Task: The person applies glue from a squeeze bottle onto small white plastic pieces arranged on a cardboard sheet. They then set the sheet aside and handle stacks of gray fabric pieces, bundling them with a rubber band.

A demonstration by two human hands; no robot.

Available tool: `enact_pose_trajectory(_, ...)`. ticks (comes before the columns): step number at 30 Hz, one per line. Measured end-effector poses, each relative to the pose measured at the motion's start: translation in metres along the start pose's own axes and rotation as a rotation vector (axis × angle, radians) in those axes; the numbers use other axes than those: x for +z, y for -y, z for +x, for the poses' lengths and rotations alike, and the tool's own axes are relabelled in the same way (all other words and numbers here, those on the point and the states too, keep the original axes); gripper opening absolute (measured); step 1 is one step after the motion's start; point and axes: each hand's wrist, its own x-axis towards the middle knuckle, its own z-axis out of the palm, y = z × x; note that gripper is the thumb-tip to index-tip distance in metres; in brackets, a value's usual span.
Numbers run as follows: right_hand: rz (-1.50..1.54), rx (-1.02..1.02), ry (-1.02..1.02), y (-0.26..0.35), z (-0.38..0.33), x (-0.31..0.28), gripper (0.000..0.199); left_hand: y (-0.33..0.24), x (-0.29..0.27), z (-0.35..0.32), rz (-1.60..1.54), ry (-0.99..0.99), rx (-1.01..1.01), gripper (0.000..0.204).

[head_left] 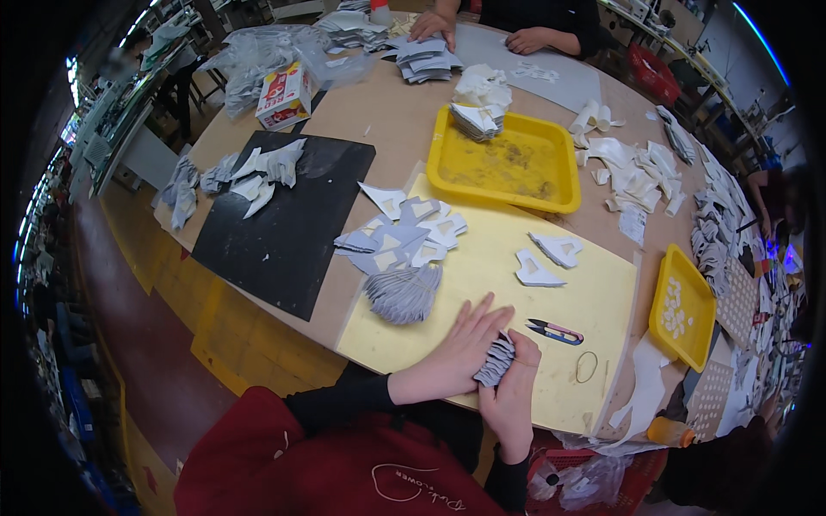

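Note:
A small stack of grey fabric pieces (494,361) stands on edge between my two hands, close to the near edge of the yellow work sheet. My left hand (449,357) presses along its left side, fingers stretched forward and thumb hidden. Curled around the right side of the same stack is my right hand (514,383). Thread snips (555,332) lie just right of my hands. Beyond them rest two loose grey-and-white cut pieces (540,268). A fanned grey bundle (404,292) and a heap of cut pieces (404,234) lie to the left.
A yellow tray (564,193) with a fabric stack stands farther back; a smaller yellow tray (661,322) holds white bits at right. A black board (297,258) lies left, near a red-and-white box (284,96). Across the table, another person's hand (434,27) touches stacked pieces.

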Motion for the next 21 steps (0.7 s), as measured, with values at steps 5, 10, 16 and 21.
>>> enact_pose_trajectory(5, -0.134, -0.059, 0.006, 0.008, -0.008, -0.003, 0.058, -0.011, -0.005, -0.011, 0.180, 0.101, 0.056, 0.079)
enact_pose_trajectory(10, -0.048, -0.032, 0.016, 0.001, -0.011, -0.003, 0.056, -0.001, 0.003, -0.007, 0.195, 0.016, 0.147, 0.079)
enact_pose_trajectory(16, 1.019, 0.103, -0.279, 0.004, -0.017, -0.002, 0.057, -0.030, -0.017, -0.003, -1.094, 0.128, -0.150, 0.074)
enact_pose_trajectory(21, 1.306, 0.211, -0.439, 0.023, -0.003, 0.008, 0.058, -0.034, -0.005, -0.004, -1.185, 0.111, -0.230, 0.067)
